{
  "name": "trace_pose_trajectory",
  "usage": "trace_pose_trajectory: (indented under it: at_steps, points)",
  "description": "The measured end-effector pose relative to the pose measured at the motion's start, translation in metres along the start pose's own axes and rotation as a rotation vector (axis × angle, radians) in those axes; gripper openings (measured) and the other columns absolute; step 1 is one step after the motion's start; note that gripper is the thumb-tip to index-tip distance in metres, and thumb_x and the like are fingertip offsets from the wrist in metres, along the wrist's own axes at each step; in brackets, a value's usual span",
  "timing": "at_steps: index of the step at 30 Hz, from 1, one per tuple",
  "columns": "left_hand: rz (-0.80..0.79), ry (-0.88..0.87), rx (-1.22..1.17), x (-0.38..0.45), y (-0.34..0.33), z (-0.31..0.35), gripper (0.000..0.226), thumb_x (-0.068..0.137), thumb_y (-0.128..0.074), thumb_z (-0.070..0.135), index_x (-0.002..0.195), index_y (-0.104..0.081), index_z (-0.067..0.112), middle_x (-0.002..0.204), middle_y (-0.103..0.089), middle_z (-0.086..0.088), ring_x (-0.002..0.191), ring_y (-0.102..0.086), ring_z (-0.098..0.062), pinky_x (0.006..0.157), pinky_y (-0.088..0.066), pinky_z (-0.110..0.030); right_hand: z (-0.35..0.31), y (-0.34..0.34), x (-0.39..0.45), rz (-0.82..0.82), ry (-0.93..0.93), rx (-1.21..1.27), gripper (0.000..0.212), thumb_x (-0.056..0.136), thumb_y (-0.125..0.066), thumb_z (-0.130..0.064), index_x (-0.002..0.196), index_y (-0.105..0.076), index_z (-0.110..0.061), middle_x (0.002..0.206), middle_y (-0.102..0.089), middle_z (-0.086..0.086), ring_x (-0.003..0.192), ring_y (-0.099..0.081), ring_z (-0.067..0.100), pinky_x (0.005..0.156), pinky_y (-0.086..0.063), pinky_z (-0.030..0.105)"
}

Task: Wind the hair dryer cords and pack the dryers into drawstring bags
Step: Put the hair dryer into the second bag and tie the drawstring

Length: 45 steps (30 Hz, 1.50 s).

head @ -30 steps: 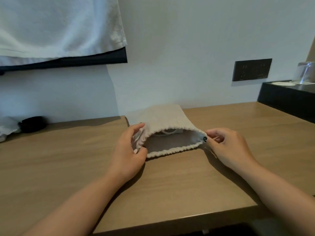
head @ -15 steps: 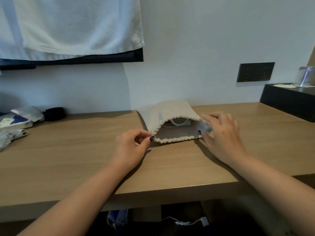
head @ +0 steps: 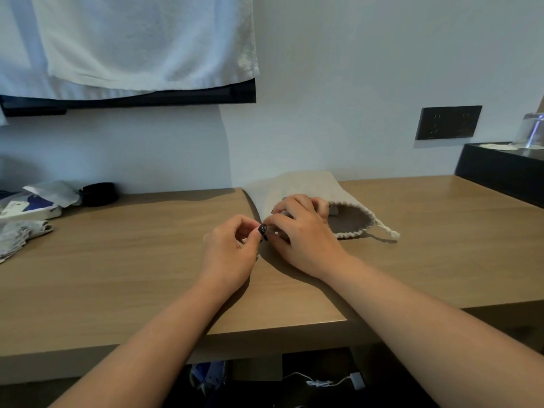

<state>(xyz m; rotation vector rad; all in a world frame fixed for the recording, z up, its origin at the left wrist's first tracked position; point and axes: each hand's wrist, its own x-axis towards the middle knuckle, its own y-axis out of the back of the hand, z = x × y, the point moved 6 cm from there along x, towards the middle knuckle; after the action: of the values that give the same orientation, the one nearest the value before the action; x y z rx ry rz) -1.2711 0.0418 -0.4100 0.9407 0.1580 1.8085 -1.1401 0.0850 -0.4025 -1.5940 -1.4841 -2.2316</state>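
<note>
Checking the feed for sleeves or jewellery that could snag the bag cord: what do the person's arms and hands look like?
Both forearms are bare, with no sleeves, watch or bracelets in view. The left hand has a dark-polished thumbnail; the right hand shows no rings.

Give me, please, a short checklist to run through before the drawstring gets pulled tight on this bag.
1. Beige cloth drawstring bag lies flat on the wooden table: ok.
2. Bag mouth is closed: not ok, it gapes open.
3. Knotted white drawstring end on the far side lies free: ok.
4. Left hand pinches the near drawstring: cannot tell, fingers hide it.
5. Right hand holds the bag rim: ok.
6. Dryer fully inside: cannot tell.
</note>
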Motion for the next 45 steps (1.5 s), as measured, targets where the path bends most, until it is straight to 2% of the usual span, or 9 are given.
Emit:
trace_pose_trajectory:
  at_steps: [4,8,15,19,26,31,36,40,45]
  points:
    - [-0.059,0.005,0.144,0.003,-0.009,-0.004,0.015,0.099,-0.051,0.018,0.105,-0.065,0.021,0.092,-0.059,0.01,0.087,-0.056,-0.006,0.075,-0.043,-0.016,0.0,0.002,-0.001,0.059,0.02,-0.01,0.012,0.084,-0.065,-0.026,0.088,-0.074,-0.02,0.092,-0.065,-0.003,0.096,-0.057,0.022,0.082,-0.031,0.041]
    - [-0.055,-0.029,0.273,0.005,-0.012,-0.005,0.016,0.101,-0.042,0.022,0.091,-0.055,0.024,0.087,-0.052,0.008,0.08,-0.047,-0.007,0.064,-0.035,-0.016,-0.003,0.004,-0.001,0.084,0.068,0.019,0.015,0.086,-0.062,-0.027,0.092,-0.075,-0.023,0.093,-0.066,-0.005,0.095,-0.057,0.019,0.083,-0.03,0.041]
    - [-0.106,-0.01,0.49,0.007,-0.011,-0.008,0.032,0.102,-0.033,0.029,0.086,-0.058,0.017,0.088,-0.055,-0.001,0.085,-0.051,-0.02,0.081,-0.048,-0.043,0.005,0.001,-0.004,0.069,0.131,-0.064,0.015,0.086,-0.061,-0.029,0.082,-0.074,-0.023,0.084,-0.063,-0.006,0.091,-0.057,0.02,0.087,-0.025,0.041]
    - [-0.156,-0.006,0.58,0.008,-0.009,-0.011,0.032,0.103,-0.029,0.032,0.085,-0.054,0.022,0.09,-0.054,0.0,0.087,-0.05,-0.02,0.083,-0.046,-0.041,0.009,0.001,-0.004,0.054,0.147,-0.105,0.013,0.085,-0.062,-0.029,0.081,-0.074,-0.024,0.083,-0.063,-0.006,0.09,-0.058,0.02,0.087,-0.026,0.042]
    - [-0.224,0.023,0.616,0.013,-0.011,-0.019,0.036,0.102,-0.029,0.031,0.075,-0.051,0.023,0.084,-0.05,-0.001,0.082,-0.046,-0.019,0.071,-0.038,-0.037,0.022,0.002,-0.008,0.032,0.172,-0.136,0.014,0.086,-0.061,-0.029,0.081,-0.074,-0.027,0.086,-0.064,-0.006,0.09,-0.059,0.019,0.091,-0.025,0.043]
    - [-0.241,0.059,0.596,0.013,-0.007,-0.024,0.039,0.102,-0.029,0.032,0.073,-0.053,0.022,0.088,-0.049,-0.007,0.091,-0.046,-0.025,0.081,-0.044,-0.044,0.032,0.005,-0.011,0.041,0.216,-0.15,0.015,0.088,-0.059,-0.03,0.084,-0.074,-0.028,0.091,-0.065,-0.007,0.092,-0.061,0.018,0.093,-0.025,0.045]
    - [-0.247,0.094,0.59,0.012,-0.002,-0.029,0.039,0.103,-0.029,0.034,0.074,-0.053,0.021,0.088,-0.045,-0.004,0.092,-0.042,-0.022,0.083,-0.043,-0.041,0.045,0.007,-0.013,0.048,0.201,-0.149,0.015,0.088,-0.06,-0.028,0.083,-0.074,-0.028,0.09,-0.065,-0.007,0.091,-0.061,0.017,0.093,-0.027,0.046]
    - [-0.241,0.108,0.593,0.012,-0.002,-0.029,0.037,0.103,-0.027,0.033,0.083,-0.056,0.02,0.094,-0.045,-0.003,0.094,-0.038,-0.019,0.084,-0.038,-0.036,0.052,0.008,-0.014,0.043,0.164,-0.135,0.017,0.088,-0.059,-0.029,0.08,-0.075,-0.027,0.088,-0.066,-0.008,0.089,-0.061,0.016,0.093,-0.028,0.047]
    - [-0.22,0.132,0.588,0.013,0.002,-0.036,0.04,0.103,-0.027,0.029,0.089,-0.062,0.015,0.1,-0.048,-0.006,0.097,-0.04,-0.021,0.089,-0.041,-0.04,0.063,0.008,-0.014,0.036,0.116,-0.109,0.012,0.085,-0.063,-0.028,0.082,-0.075,-0.029,0.089,-0.067,-0.009,0.09,-0.061,0.016,0.091,-0.03,0.047]
